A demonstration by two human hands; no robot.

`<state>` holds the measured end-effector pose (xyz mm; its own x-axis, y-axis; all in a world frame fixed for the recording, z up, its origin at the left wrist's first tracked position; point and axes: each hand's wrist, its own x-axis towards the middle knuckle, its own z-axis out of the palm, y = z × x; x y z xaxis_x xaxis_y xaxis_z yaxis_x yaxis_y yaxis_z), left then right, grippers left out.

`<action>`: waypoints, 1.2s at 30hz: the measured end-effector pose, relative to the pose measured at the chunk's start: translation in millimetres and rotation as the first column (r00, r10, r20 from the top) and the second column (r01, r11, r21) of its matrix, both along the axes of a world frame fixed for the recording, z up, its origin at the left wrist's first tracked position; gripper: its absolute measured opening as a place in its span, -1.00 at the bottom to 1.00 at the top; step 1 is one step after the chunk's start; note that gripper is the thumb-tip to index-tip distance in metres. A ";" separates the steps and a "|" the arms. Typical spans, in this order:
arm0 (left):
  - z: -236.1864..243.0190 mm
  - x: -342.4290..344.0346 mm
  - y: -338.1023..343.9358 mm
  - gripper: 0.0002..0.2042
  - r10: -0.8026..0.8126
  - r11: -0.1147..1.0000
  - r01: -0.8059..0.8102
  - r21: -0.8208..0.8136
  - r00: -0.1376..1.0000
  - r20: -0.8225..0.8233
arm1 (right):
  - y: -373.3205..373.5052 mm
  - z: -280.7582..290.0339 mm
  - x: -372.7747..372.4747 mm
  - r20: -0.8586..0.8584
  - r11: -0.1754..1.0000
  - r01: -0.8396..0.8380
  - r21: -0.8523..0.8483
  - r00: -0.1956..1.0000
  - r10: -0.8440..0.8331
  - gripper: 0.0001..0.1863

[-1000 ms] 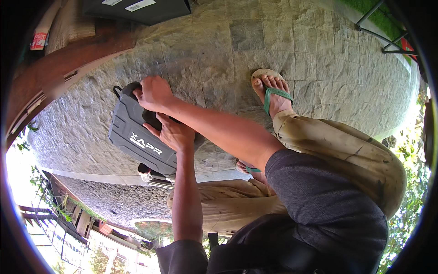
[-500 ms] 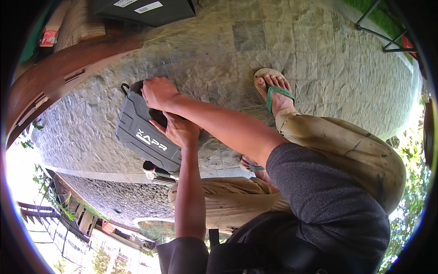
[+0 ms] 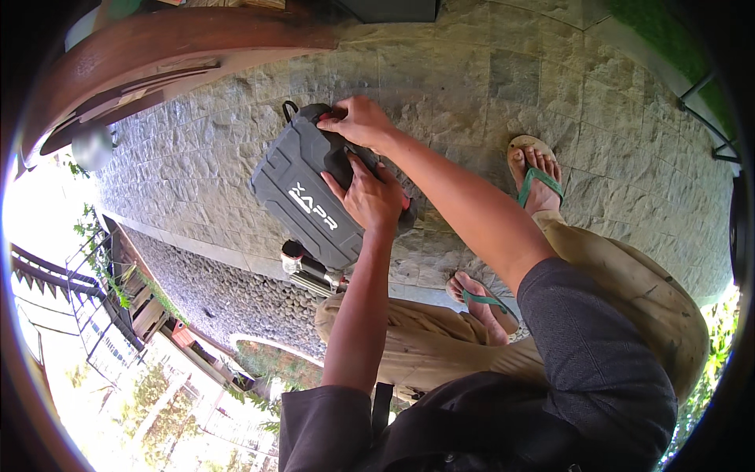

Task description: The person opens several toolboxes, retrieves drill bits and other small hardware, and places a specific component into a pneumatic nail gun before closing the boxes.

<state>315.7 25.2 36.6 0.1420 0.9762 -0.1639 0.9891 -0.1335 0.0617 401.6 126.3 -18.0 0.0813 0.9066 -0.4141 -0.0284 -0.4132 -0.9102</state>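
Both hands have shifted along the case (image 3: 303, 200) on the stone floor (image 3: 487, 71), left hand (image 3: 370, 197) pressing flat mid-lid, right hand (image 3: 358, 122) clasping its far edge, so a snapping latch could pinch fingers.

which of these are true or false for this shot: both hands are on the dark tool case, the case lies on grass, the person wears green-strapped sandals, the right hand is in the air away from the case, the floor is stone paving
1. Both hands are on the dark tool case. True: the left hand and the right hand both rest on it.
2. The case lies on grass. False: it lies on the stone paving.
3. The person wears green-strapped sandals. True: a green-strapped sandal shows on each foot.
4. The right hand is in the air away from the case. False: it touches the case's upper edge.
5. The floor is stone paving. True.
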 end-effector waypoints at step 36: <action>-7.5 -3.5 16.2 -0.67 0.043 0.996 -0.047 0.075 0.998 0.047 | -165.3 29.8 39.8 -0.087 0.947 -0.251 -0.202 0.967 0.238 -0.69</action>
<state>312.2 41.4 29.1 0.1033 0.9912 -0.0830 0.9906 -0.0951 0.0979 441.4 -38.9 11.8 -0.1629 0.7875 -0.5944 0.0446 -0.5959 -0.8018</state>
